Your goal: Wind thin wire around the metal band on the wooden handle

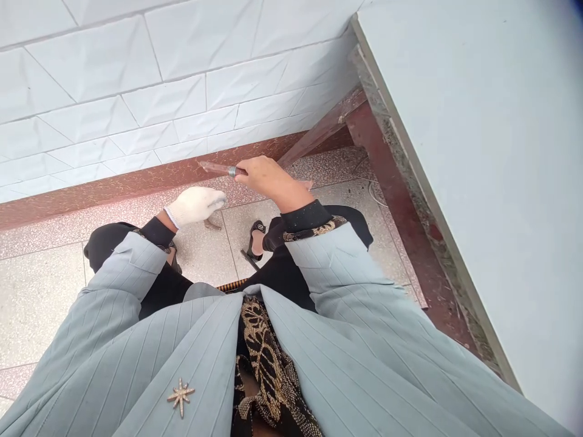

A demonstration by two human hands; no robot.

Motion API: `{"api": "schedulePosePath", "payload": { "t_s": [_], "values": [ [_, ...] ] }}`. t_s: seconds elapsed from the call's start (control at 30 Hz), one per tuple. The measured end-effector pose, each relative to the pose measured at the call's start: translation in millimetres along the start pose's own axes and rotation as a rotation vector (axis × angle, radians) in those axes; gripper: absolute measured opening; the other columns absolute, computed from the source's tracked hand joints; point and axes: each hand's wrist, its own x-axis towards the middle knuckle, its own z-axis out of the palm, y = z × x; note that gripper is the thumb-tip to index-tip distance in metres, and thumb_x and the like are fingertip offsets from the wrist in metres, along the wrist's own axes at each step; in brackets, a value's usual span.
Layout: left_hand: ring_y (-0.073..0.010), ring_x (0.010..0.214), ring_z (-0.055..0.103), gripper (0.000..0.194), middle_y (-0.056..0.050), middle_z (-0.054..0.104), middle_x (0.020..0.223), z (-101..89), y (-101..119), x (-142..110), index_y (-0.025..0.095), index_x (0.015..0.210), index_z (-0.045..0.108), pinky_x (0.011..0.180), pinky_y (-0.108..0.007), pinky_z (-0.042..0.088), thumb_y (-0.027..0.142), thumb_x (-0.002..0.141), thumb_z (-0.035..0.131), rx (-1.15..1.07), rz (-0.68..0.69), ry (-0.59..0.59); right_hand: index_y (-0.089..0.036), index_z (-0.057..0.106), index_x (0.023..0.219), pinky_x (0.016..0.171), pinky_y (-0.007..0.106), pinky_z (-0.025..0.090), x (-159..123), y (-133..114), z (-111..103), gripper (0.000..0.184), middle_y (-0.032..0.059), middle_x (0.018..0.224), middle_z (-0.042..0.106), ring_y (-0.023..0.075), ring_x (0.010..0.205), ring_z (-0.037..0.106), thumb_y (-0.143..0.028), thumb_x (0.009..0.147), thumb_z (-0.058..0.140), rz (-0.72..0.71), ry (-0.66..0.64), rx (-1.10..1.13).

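My right hand [264, 176], bare, is closed around a slim reddish-brown tool with a silver band [218, 168]. The tool's tip points left, close to the brown skirting at the foot of the wall. Its exact kind does not show. My left hand [195, 205] wears a white knitted glove and has its fingers curled together, lower and to the left of the tool. Whatever those fingers may hold is hidden. Just below the glove shows a small brownish curved piece [212, 224]; I cannot tell whether the glove touches it.
White tiled wall [177, 42] rises ahead, with brown skirting [136, 179] at its base. On the right stands a white-topped table [478, 152] with a reddish-brown frame [392, 188]. A thin cable [374, 193] lies on the speckled tile floor [40, 291]. My knees are bent, shoes below my hands.
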Motion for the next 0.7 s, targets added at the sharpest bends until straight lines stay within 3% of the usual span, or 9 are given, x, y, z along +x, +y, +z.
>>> {"api": "schedulePosePath", "payload": {
  "t_s": [0.07,0.13,0.17,0.23,0.33,0.4,0.47,0.6,0.7],
  "values": [
    [-0.0245,0.102,0.072,0.029,-0.008,0.078,0.104,-5.2,-7.2,0.4,0.019,0.106,0.076,0.091,-0.035,0.052,0.028,0.104,0.048,0.026,-0.018,0.059,-0.013,0.076,0.087,0.071,0.03,0.038,-3.8,-0.1,-3.1,0.013,0.0066,0.079,0.066,0.0189,0.079,0.059,-0.013,0.095,0.066,-0.117,-0.288,-0.103],
    [-0.0238,0.105,0.072,0.028,-0.008,0.079,0.108,-10.2,-15.0,2.2,0.019,0.108,0.077,0.094,-0.035,0.052,0.026,0.102,0.05,-0.041,-0.049,0.115,-0.015,0.076,0.085,0.068,0.028,0.037,-8.6,1.9,-9.4,0.012,0.0017,0.072,0.062,0.0157,0.072,0.056,-0.015,0.093,0.067,-0.282,-0.575,-0.003],
    [-0.023,0.105,0.071,0.028,-0.007,0.078,0.108,-11.8,-18.0,3.5,0.019,0.108,0.077,0.094,-0.035,0.052,0.026,0.101,0.051,-0.099,-0.067,0.133,-0.015,0.077,0.088,0.068,0.027,0.037,-11.1,3.5,-13.1,0.011,0.0,0.071,0.061,0.0146,0.07,0.056,-0.018,0.093,0.068,-0.352,-0.643,0.106],
    [-0.0211,0.099,0.07,0.027,-0.007,0.078,0.105,-12.2,-20.8,5.9,0.018,0.108,0.076,0.091,-0.034,0.052,0.025,0.1,0.051,-0.251,-0.112,0.175,-0.016,0.079,0.095,0.069,0.025,0.039,-14.9,7.1,-19.9,0.014,-0.0011,0.073,0.062,0.0135,0.072,0.056,-0.025,0.095,0.069,-0.41,-0.56,0.361],
    [-0.0176,0.087,0.066,0.028,-0.007,0.075,0.098,-5.5,-16.8,7.9,0.015,0.106,0.073,0.085,-0.033,0.051,0.026,0.102,0.047,-0.461,-0.148,0.253,-0.014,0.077,0.1,0.069,0.025,0.041,-15.3,10.2,-22.8,0.019,0.0013,0.078,0.064,0.0129,0.072,0.055,-0.032,0.098,0.07,-0.294,-0.179,0.666],
    [-0.0163,0.084,0.065,0.028,-0.005,0.073,0.094,1.7,-11.4,8.1,0.016,0.103,0.072,0.084,-0.032,0.051,0.026,0.101,0.046,-0.503,-0.11,0.228,-0.013,0.074,0.098,0.068,0.025,0.042,-11.4,9.7,-19.2,0.02,0.0036,0.079,0.064,0.0131,0.071,0.054,-0.033,0.101,0.068,-0.173,0.008,0.749],
    [-0.0165,0.083,0.065,0.026,-0.004,0.073,0.091,7.5,-6.6,8.0,0.017,0.101,0.072,0.084,-0.032,0.05,0.027,0.1,0.047,-0.45,-0.039,0.124,-0.013,0.073,0.098,0.07,0.027,0.044,-5.7,7.9,-13.3,0.02,0.0054,0.08,0.064,0.015,0.072,0.055,-0.031,0.102,0.067,-0.06,0.104,0.69],
    [-0.0183,0.085,0.067,0.028,-0.003,0.075,0.09,4.9,-4.7,5.6,0.019,0.1,0.074,0.084,-0.033,0.05,0.03,0.1,0.048,-0.294,0.047,0.037,-0.013,0.077,0.096,0.078,0.032,0.044,1.9,3.4,-4.1,0.012,0.009,0.085,0.067,0.022,0.087,0.062,-0.021,0.099,0.068,0.053,0.112,0.235],
    [-0.0186,0.085,0.067,0.028,-0.004,0.076,0.09,-7.7,-10.3,0.9,0.019,0.097,0.075,0.084,-0.033,0.05,0.03,0.098,0.05,-0.246,0.043,0.104,-0.013,0.077,0.087,0.078,0.032,0.04,-0.3,0.2,-5.2,0.013,0.0071,0.079,0.066,0.0202,0.083,0.061,-0.012,0.096,0.068,-0.031,-0.152,0.003]
  ]
}}
